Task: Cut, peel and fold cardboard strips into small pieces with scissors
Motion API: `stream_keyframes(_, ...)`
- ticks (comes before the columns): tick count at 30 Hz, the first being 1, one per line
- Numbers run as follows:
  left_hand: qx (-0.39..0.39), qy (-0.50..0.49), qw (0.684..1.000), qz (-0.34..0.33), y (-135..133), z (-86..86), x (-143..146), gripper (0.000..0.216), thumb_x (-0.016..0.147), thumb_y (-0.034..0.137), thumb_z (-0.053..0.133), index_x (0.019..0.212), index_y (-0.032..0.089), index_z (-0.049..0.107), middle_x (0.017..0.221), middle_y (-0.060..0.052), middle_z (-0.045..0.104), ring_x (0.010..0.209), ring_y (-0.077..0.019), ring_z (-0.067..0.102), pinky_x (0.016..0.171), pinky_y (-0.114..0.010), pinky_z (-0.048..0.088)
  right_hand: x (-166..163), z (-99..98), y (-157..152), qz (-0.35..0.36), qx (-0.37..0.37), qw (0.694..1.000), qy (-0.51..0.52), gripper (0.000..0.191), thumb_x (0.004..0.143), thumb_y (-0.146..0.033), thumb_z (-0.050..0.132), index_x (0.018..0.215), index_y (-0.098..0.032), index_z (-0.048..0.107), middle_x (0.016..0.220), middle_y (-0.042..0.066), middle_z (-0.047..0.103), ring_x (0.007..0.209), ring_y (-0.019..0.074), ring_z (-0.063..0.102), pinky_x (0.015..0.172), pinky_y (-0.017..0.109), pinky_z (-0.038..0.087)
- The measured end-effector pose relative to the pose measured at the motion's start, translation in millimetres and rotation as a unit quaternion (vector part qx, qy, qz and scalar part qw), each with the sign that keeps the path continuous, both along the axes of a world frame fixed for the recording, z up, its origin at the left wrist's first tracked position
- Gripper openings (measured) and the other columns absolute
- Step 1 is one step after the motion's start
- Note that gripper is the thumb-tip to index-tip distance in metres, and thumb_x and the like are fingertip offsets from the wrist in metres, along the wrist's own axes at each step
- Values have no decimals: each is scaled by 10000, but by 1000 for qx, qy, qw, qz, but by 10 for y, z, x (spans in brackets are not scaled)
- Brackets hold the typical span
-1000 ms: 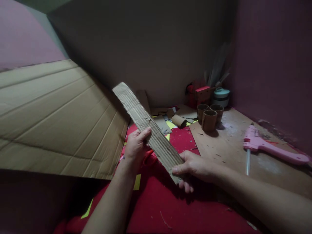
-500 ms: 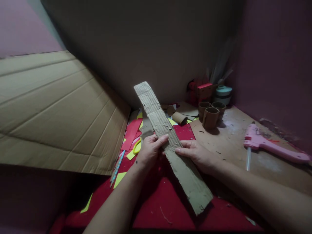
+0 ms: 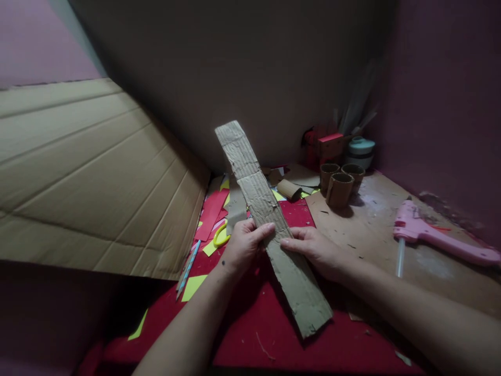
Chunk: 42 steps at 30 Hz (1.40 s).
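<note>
A long cardboard strip with a ribbed, wrinkled face slants above the red table surface, its far end up and to the left. My left hand grips its left edge near the middle, thumb lying on top. On the opposite edge, my right hand pinches the strip, also with the thumb above. The fingers beneath the strip are mostly hidden. Just past my left hand are yellow-handled scissors, partly seen, and another cardboard piece.
A large cardboard sheet leans at left. To the right, a pink glue gun lies on a brown board, behind which stand three cardboard cups. A cardboard tube, red paper and striped pencil lie about.
The strip has turned slightly toward upright, its near end shifting left and up and its far end rising a little. Both hands keep their hold.
</note>
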<state>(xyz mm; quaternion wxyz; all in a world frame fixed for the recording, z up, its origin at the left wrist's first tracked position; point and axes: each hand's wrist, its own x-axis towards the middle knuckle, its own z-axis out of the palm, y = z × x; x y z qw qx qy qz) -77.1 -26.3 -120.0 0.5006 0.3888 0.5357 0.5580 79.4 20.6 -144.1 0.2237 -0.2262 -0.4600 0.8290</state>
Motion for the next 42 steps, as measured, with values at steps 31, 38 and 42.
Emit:
stream_keyframes(31,-9,-26,998,52,95,-31,-330,249,629,279,799,726,104,652,504,10,593,346,-59,444,355,-185,301,20,32,-46,154,19,985,-78,259,683,-160,661,909,-139,536,613,36,654,488,158,649,454,232,536)
stream_keyframes(38,-19,-61,998,15,75,-24,-249,273,605,234,812,785,103,654,636,-33,661,470,-103,573,435,-197,423,6,41,-51,137,34,987,-77,218,693,-163,662,881,-117,561,636,51,662,505,150,645,450,224,525)
stream_keyframes(42,-18,-70,997,10,66,5,-220,252,618,228,795,787,104,655,650,-38,664,481,-102,572,451,-202,436,16,-8,-17,127,29,990,-58,216,755,-230,656,928,-111,605,634,49,660,513,154,637,456,239,508)
